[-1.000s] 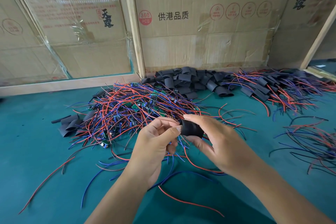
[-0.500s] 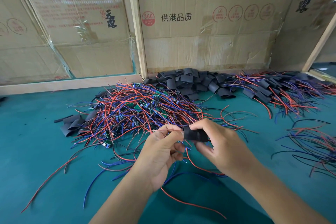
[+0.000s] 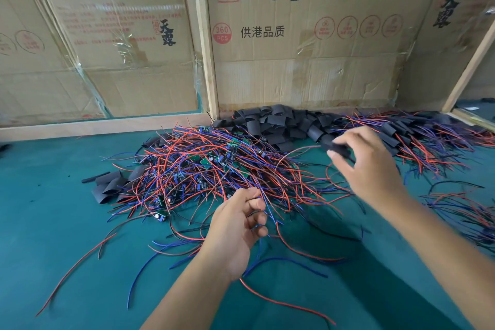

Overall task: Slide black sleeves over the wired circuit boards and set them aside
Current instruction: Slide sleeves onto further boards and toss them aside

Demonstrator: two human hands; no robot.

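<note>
My right hand (image 3: 367,166) is raised toward the back right and pinches a sleeved circuit board (image 3: 338,148), a black sleeve blurred by motion. My left hand (image 3: 235,230) hovers lower, near the front edge of the tangle, fingers loosely curled around thin red and blue wires. A big tangle of bare green circuit boards with red and blue wires (image 3: 214,166) covers the middle of the green table. Behind it lies a pile of empty black sleeves (image 3: 278,123). A heap of finished sleeved boards (image 3: 417,139) spreads at the back right.
Cardboard panels in a wooden frame (image 3: 206,43) wall off the back. A few flat black sleeves (image 3: 109,185) lie left of the tangle. Loose wires (image 3: 460,209) trail at the right edge, and stray red and blue wires (image 3: 284,303) cross the green mat (image 3: 67,262) in front.
My hands have parted. The right hand carried the sleeved board up and to the right toward the finished heap; the left let go of it and dropped back by the tangle.
</note>
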